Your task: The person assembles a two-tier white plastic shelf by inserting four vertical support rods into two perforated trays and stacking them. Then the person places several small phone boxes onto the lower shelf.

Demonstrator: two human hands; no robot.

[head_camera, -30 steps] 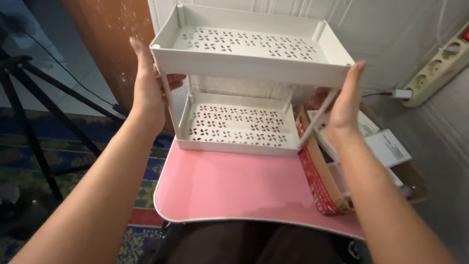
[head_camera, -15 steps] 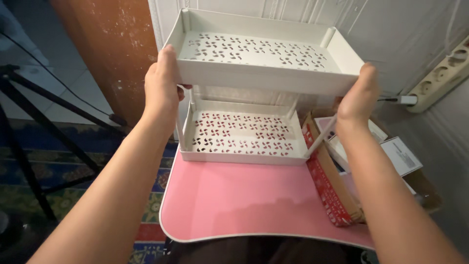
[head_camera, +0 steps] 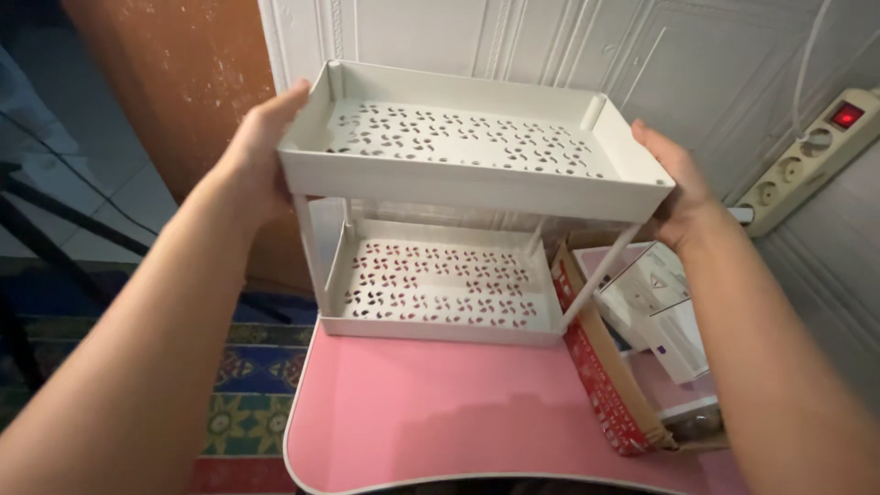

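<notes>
Left hand (head_camera: 246,156) fingers wrap the left end of the top tray; right hand (head_camera: 678,188) fingers curl on the right end. Both grip the white 2-tier rack (head_camera: 458,183), 1 hand per side. Rack sits btwn the hands, long side running left to right, bottom tray on the pink table (head_camera: 431,412) by the wall. Red cardboard box (head_camera: 610,385) just right of it. Vs 0.5 s ago: the right hand has slid further back along its end; rack looks lower in view.
</notes>
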